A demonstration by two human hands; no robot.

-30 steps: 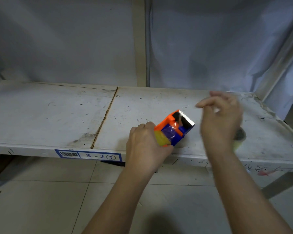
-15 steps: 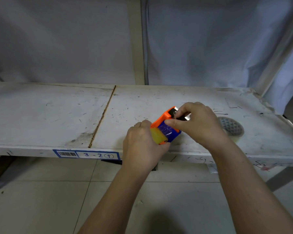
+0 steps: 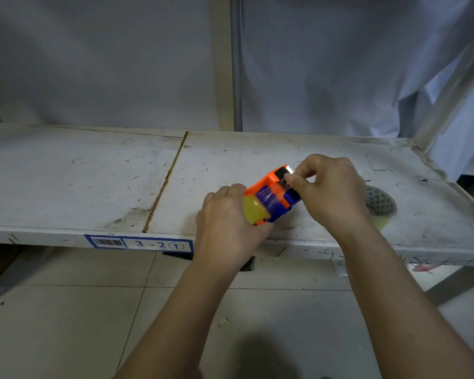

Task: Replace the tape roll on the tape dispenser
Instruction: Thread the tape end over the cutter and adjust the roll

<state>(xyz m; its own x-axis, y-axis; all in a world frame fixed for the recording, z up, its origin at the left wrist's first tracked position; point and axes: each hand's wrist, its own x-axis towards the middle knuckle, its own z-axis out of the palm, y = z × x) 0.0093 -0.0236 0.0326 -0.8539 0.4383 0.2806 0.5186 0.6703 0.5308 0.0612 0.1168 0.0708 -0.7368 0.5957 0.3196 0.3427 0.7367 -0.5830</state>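
head view, looking down over a scuffed white metal shelf (image 3: 66, 176) with a seam running front to back. orange and blue plastic tape dispenser (image 3: 271, 192) held tilted above the shelf near its front edge, serrated metal cutter end (image 3: 290, 169) pointing away and up to the right. yellowish roll of clear tape (image 3: 255, 212) seated in the dispenser body at its near end, partly covered by the left hand (image 3: 225, 222). left hand wrapped around the near end of the dispenser, fingers curled over the top and thumb underneath, gripping it firmly. clear strip of tape (image 3: 271, 196) drawn from the roll across the blue body toward the cutter. right hand (image 3: 331, 192) at the far end, thumb and forefinger pinched together on the leading end of the strip just beside the black roller (image 3: 280, 174), remaining fingers curled in. second roll (image 3: 381, 206), grey-patterned on its top face with a pale yellow side, lying flat on the shelf to the right, partly hidden behind the right wrist, apart from the dispenser. blue-bordered shelf label (image 3: 138, 243) with a barcode and "3 - 2" and an arrow, fixed to the front lip of the shelf at left of the hands. pale cloth backdrop (image 3: 340, 64) behind the shelf; beige tiled floor (image 3: 66, 324) below.
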